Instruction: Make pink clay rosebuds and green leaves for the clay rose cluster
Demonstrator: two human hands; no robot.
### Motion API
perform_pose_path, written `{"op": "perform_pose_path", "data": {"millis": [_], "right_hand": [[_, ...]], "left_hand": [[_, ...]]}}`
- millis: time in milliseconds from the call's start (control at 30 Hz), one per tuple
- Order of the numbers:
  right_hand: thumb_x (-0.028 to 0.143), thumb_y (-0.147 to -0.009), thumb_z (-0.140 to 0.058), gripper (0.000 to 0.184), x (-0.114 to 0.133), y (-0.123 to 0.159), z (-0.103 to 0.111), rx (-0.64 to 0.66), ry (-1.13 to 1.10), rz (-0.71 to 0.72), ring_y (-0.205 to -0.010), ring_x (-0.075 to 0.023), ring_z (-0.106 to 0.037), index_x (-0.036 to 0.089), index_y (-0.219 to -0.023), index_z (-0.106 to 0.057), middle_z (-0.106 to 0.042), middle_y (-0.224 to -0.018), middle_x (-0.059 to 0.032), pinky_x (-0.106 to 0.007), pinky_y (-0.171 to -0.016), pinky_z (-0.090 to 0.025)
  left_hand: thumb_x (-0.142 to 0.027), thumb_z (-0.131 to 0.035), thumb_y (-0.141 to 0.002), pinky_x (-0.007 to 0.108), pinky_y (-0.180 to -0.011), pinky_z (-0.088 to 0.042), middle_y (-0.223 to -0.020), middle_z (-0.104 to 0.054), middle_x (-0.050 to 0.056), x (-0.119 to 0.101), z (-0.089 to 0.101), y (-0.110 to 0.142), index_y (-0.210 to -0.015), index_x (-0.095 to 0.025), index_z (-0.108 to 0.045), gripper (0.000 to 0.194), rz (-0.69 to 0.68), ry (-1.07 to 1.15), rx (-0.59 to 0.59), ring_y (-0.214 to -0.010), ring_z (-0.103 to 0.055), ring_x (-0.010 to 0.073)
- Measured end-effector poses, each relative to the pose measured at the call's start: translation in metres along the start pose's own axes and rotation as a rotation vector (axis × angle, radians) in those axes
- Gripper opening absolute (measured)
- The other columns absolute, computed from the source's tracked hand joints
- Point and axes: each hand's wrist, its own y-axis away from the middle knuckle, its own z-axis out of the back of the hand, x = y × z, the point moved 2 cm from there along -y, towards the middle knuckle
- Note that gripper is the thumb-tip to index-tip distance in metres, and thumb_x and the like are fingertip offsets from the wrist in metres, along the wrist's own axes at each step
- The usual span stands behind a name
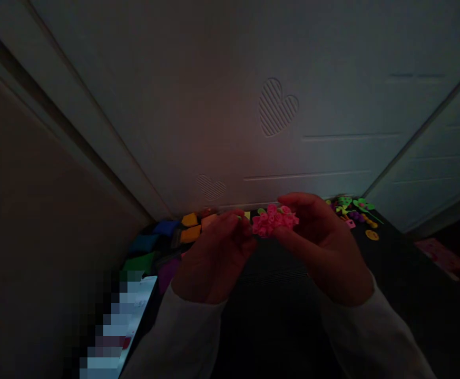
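Note:
A cluster of small pink roses (276,221), with a few green bits among the petals, is pinched between the thumb and fingers of my right hand (328,245). Close to its left side is my left hand (219,252), fingers drawn together in a pinch. A tiny green piece (239,217) shows at those left fingertips; its exact shape is too small and dim to tell. Whether the left fingers touch the roses is unclear.
Packets of coloured material, among them a blue one (166,228) and an orange one (190,234), lie on the dark table (277,300) at left. A lit, pixelated screen (143,295) is nearer. Small colourful shapes (356,215) lie at right. A white panel (214,105) rises behind.

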Motion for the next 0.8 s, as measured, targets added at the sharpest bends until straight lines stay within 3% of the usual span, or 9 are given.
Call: {"op": "perform_pose_path", "data": {"millis": [200, 433, 800], "right_hand": [[0.021, -0.069, -0.063, 0.034, -0.0024, -0.0015, 0.004, -0.055, 0.239, 0.083, -0.082, -0.0122, -0.054, 0.027, -0.099, -0.05, -0.056, -0.091, 0.0002, -0.028, -0.074, -0.044], [0.021, -0.07, -0.061, 0.034, -0.0026, -0.0012, 0.0054, -0.066, 0.29, 0.111, -0.077, -0.0114, -0.052, 0.027, -0.101, -0.049, -0.054, -0.09, 0.0003, -0.028, -0.07, -0.043], [0.013, -0.069, -0.058, 0.04, 0.0001, -0.0014, 0.005, -0.08, 0.436, 0.232, -0.085, -0.0139, -0.05, 0.026, -0.105, -0.046, -0.051, -0.095, -0.001, -0.033, -0.078, -0.041]], "left_hand": [[-0.016, -0.059, -0.068, 0.018, -0.056, -0.043, -0.072, -0.054, -0.001, 0.0014, 0.0033, -0.0048, -0.076, -0.015, -0.057, 0.008, -0.017, -0.011, 0.012, -0.068, -0.051, 0.0076], [-0.014, -0.063, -0.063, 0.017, -0.056, -0.044, -0.066, -0.055, -0.002, -0.0021, 0.0046, -0.0045, -0.071, -0.018, -0.058, 0.01, -0.088, -0.084, 0.006, -0.065, -0.051, 0.0077], [-0.017, -0.065, -0.061, 0.016, -0.055, -0.044, -0.07, -0.055, -0.002, -0.0037, 0.0057, -0.0062, -0.068, -0.019, -0.061, 0.008, -0.131, -0.156, 0.07, -0.066, -0.05, 0.0073]]}}
